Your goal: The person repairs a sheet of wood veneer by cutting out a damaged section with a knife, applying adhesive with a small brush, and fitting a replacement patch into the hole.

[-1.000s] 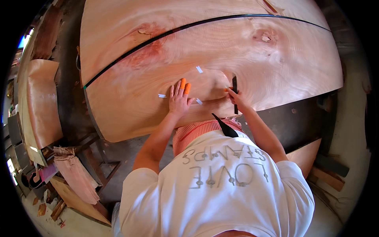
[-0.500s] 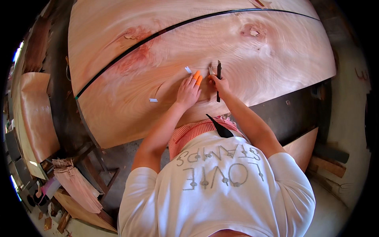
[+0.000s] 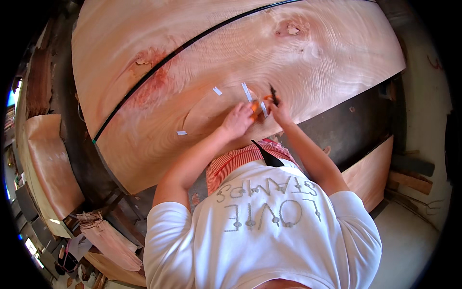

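Observation:
My left hand (image 3: 237, 120) rests on a large sheet of pale wood veneer (image 3: 211, 65), fingers stretched toward the right and orange covers (image 3: 254, 109) on some fingertips. A short strip of white tape (image 3: 263, 109) lies at those fingertips, between the two hands; I cannot tell whether either hand grips it. My right hand (image 3: 280, 113) is closed around a black utility knife (image 3: 274, 96), which points away from me. Just beyond the left fingers, another white tape strip (image 3: 246, 91) crosses the edge of an oval outline in the veneer. Two smaller tape pieces sit farther left.
A long black strip (image 3: 166, 65) curves across the veneer beyond my hands. Reddish knots mark the sheet. More veneer sheets (image 3: 53, 161) stand at the left, and a wooden panel (image 3: 368, 166) is below the sheet's right side.
A white tape strip now lies on the veneer beyond my left hand, and another shows between the hands. Both hands have come nearer me; the knife has tilted and the view has shifted.

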The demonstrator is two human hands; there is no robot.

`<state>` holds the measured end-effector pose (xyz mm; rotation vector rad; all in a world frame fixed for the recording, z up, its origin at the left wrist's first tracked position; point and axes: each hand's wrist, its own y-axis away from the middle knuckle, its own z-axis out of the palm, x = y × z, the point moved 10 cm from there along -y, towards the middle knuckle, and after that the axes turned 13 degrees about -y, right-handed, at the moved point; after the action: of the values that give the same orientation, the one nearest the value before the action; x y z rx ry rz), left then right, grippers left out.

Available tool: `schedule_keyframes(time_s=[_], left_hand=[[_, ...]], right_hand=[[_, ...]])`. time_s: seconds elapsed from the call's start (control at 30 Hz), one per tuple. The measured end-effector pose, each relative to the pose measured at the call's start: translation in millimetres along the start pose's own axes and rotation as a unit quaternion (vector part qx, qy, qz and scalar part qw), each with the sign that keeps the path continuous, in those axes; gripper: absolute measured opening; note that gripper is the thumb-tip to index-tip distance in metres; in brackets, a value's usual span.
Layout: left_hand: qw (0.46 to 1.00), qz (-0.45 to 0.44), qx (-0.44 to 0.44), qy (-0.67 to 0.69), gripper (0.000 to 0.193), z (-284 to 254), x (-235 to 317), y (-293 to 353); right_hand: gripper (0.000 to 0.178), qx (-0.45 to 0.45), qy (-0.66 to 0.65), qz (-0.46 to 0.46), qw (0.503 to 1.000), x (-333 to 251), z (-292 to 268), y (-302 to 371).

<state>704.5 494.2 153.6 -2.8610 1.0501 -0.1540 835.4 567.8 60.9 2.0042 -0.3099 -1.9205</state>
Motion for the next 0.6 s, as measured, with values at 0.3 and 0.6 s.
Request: schedule_keyframes(time_s=[0.3, 0.6], left_hand=[[0.843, -0.528, 0.04, -0.092, 0.054, -50, -164, 220], [0.814, -0.544, -0.122, -0.162, 0.069, -22, -176, 278]], right_hand=[[0.036, 0.076, 0.519, -0.135, 0.841, -94, -96, -26], [0.054, 0.136, 0.52, -0.125, 0.834, -84, -141, -65]])
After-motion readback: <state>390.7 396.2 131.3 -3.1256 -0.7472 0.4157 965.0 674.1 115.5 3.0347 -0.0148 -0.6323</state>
